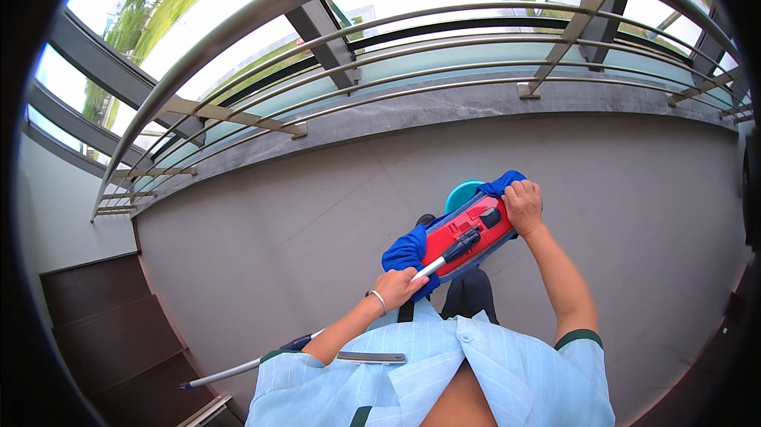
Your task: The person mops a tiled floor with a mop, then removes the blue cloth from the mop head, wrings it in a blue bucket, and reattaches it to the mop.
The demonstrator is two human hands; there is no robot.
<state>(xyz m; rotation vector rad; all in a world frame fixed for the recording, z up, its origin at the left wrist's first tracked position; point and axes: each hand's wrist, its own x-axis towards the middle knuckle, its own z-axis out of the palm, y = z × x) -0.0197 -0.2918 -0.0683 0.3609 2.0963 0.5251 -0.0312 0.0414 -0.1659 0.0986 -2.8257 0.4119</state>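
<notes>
A flat mop is held up in front of my body, its red plastic plate (440, 242) facing me. My left hand (393, 289) is wrapped around the metal mop pole (429, 270) just below the dark swivel joint (462, 242). Blue fabric of the mop pad (404, 251) bunches beside those fingers and covers the plate's left end. With my right hand (524, 206) I grip the pad at the plate's upper right end, where more blue cloth folds over. The pole runs back under my left arm, and its far end shows at the lower left.
A turquoise bucket or basin (461, 195) is partly hidden behind the mop head. Metal railing bars (440, 40) curve along a stone ledge (392, 112) before large windows. Dark brown steps (101, 290) lie to the left, beside the grey tiled floor (267, 236).
</notes>
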